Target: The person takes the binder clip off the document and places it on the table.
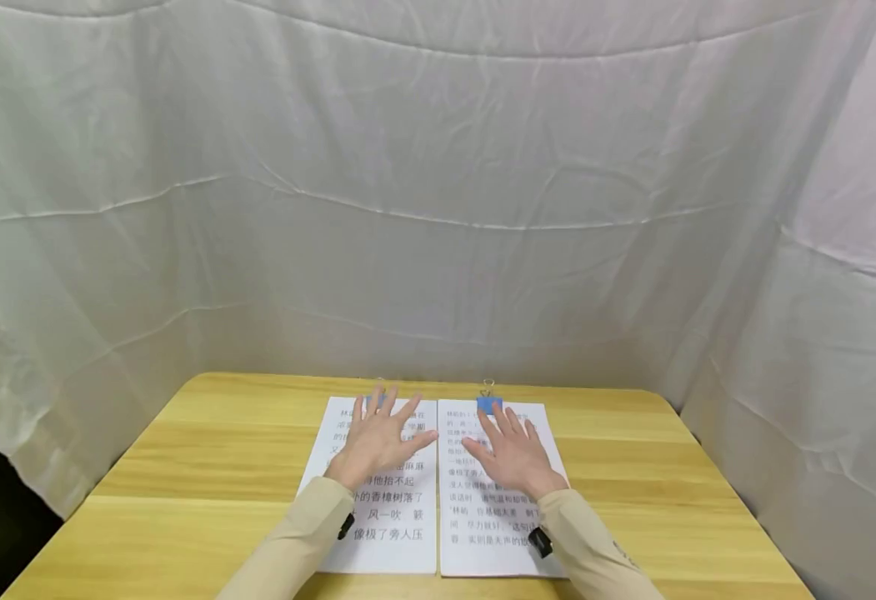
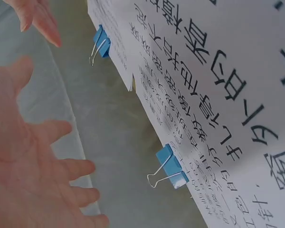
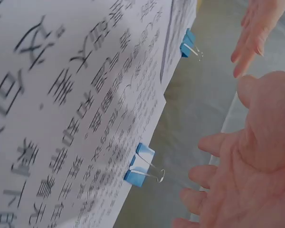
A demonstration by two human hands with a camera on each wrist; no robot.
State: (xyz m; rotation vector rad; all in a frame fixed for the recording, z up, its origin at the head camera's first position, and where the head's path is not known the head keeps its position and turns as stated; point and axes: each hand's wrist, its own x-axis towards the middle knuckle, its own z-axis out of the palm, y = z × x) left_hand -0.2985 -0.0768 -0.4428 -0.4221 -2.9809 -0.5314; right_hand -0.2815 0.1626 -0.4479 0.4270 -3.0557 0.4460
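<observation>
Two stacks of white printed paper lie side by side on the table. Above the left paper stack my left hand spreads its fingers, palm down, holding nothing. Over the right paper stack hovers my right hand, its fingers also spread and straight. In both wrist views a gap shows between palm and paper. A blue binder clip grips the top edge of the left stack; in the head view my left fingers partly cover it. Another blue binder clip sits at the top edge of the right stack.
The wooden table extends to both sides of the papers. Behind it and at the sides hangs a pale grey curtain. A small black device is at the right wrist, and another black device at the left.
</observation>
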